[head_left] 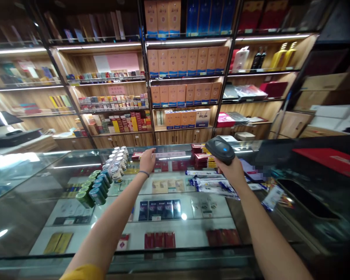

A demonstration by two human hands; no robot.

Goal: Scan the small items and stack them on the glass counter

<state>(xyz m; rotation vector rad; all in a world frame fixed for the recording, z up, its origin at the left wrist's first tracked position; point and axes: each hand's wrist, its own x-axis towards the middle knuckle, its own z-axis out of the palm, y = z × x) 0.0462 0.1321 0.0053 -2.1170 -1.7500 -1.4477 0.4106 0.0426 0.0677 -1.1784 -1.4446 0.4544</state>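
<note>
My right hand (231,168) is wrapped round the handle of a black barcode scanner (221,150), which has a small blue light lit on it. Below that hand lies a pile of white-and-blue wrapped sticks (212,183). Stacks of red-and-yellow packets (203,160) stand just left of the scanner. My left hand (147,160) reaches to the far part of the glass counter (128,229), beside a flat red packet (136,156). Most of its fingers are hidden by the back of the hand, so its grip is unclear. Rows of white cans (116,171) and green and blue cans (97,190) stand to its left.
Boxed goods fill the glass case under the countertop. Behind stand lit shelves with orange boxes (188,61) and bottles. To the right are a dark phone-like slab (307,198), a loose wrapped stick (272,197) and a red box (329,160). Cartons (323,89) are piled further back.
</note>
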